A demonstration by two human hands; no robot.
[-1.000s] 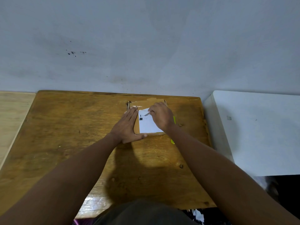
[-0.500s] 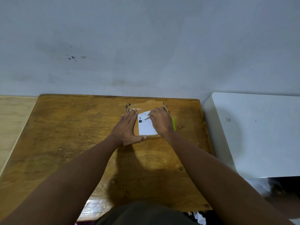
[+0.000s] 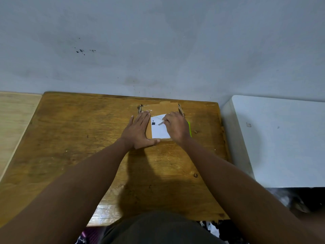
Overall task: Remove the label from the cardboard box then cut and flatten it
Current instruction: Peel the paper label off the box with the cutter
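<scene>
A small brown cardboard box (image 3: 159, 107) lies at the far middle of the wooden table (image 3: 79, 138). A white label (image 3: 159, 132) with small black marks covers its top. My left hand (image 3: 139, 132) lies flat with straight fingers on the box's left side, thumb along its near edge. My right hand (image 3: 175, 127) grips a green-handled cutter (image 3: 189, 128); its grey blade (image 3: 161, 123) touches the label's upper part. The hand hides most of the handle.
A grey wall rises right behind the table. A white surface (image 3: 281, 138) stands to the right, a pale wooden surface (image 3: 15, 117) to the left. Dark clutter lies on the floor at the lower right.
The view shifted slightly as my head moved. Both hands stay on the box; the blade stays on the label's upper part with little visible movement.
</scene>
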